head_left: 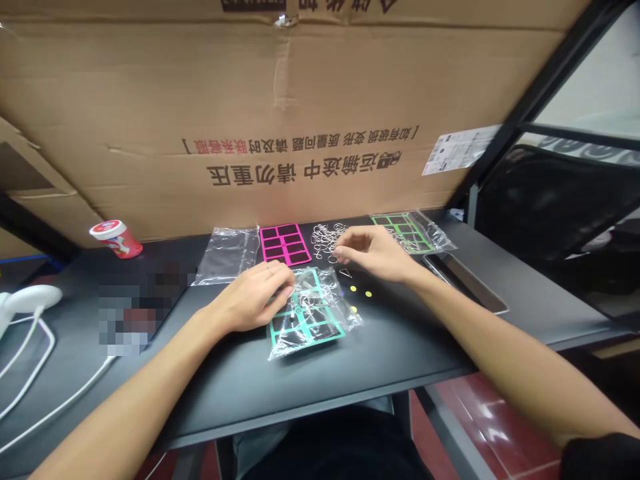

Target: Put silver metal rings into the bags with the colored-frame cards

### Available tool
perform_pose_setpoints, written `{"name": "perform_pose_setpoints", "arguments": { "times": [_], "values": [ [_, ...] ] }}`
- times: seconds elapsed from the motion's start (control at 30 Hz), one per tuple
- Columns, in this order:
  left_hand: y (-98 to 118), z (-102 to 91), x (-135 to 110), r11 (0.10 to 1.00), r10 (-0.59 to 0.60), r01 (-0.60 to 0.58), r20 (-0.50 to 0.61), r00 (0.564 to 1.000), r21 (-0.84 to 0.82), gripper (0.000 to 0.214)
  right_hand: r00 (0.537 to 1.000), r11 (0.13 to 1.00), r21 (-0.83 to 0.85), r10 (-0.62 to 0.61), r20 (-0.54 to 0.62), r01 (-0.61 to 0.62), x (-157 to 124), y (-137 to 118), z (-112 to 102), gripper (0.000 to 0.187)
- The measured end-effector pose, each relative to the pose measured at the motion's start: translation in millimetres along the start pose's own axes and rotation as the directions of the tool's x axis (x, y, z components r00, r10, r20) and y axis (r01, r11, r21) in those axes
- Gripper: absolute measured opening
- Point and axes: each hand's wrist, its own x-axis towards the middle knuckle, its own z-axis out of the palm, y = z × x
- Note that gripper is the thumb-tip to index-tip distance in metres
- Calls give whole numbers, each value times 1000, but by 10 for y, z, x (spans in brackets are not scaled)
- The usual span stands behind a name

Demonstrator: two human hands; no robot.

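Observation:
My left hand (263, 295) is closed at the left edge of a clear plastic bag (353, 319), its fingertips pressed together on the film. Inside the bag lie a teal grid frame (305, 331) with dark panels and several small metal wire pieces. Beyond it, my right hand (373, 252) pinches a small metal wire clip at the near right side of a loose pile of metal wire clips (325, 237). One triangular clip (345, 273) lies apart from the pile. Yellow dots (369, 294) are scattered on the black table right of the bag.
A pink grid frame (285, 244) and a clear bag (227, 257) lie behind. Right are a bagged green frame (407, 233) and a phone-like dark slab (467, 283). Left stand a red-and-white tub (117, 239) and white cables (85, 387). A cardboard sheet (300, 80) walls the back.

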Motion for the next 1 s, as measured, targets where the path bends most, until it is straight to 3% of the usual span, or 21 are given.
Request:
{"name": "perform_pose_setpoints", "arguments": {
  "times": [0.17, 0.23, 0.3, 0.37, 0.47, 0.6, 0.67, 0.77, 0.9, 1.0],
  "values": [
    [5, -3, 3, 1000, 5, -5, 5, 1000, 12, 8, 977, 970, -239, -99, -191, 52, 29, 100, -6, 18],
    [5, 1, 2, 1000, 8, -8, 3, 1000, 13, 8, 965, 927, -365, -169, -201, 86, 26, 97, -30, 19],
    [3, 6, 2, 1000, 14, -14, 0, 1000, 17, 8, 979, 892, -436, -179, -101, 118, 14, 68, -66, 13],
    [1, 9, 1, 1000, 21, -21, -1, 1000, 22, 8, 989, 879, -454, -113, 94, 143, -3, 30, -102, 8],
    [-1, 8, 0, 1000, 18, -18, -1, 1000, 23, 8, 950, 886, -439, -4, 311, 147, -19, -6, -131, 10],
    [5, -1, 3, 1000, 13, -13, -6, 1000, 15, 9, 972, 854, -481, -108, 208, 198, -30, -25, -116, 12],
    [7, -3, 3, 1000, 9, -9, -3, 1000, 17, 10, 963, 871, -420, -188, 192, 254, -55, -49, -79, 13],
    [7, 3, 0, 1000, 6, -6, 2, 1000, 13, 9, 908, 906, -249, -250, 337, 342, -110, -106, 30, 17],
    [3, 11, -3, 1000, 6, -6, -2, 1000, 10, 9, 754, 873, -214, -227, 617, 438, -146, -170, 180, 26],
    [2, 11, -1, 1000, 3, -3, 5, 1000, 6, 9, 733, 846, -263, -201, 650, 464, -142, -199, 208, 17]
  ]
}}
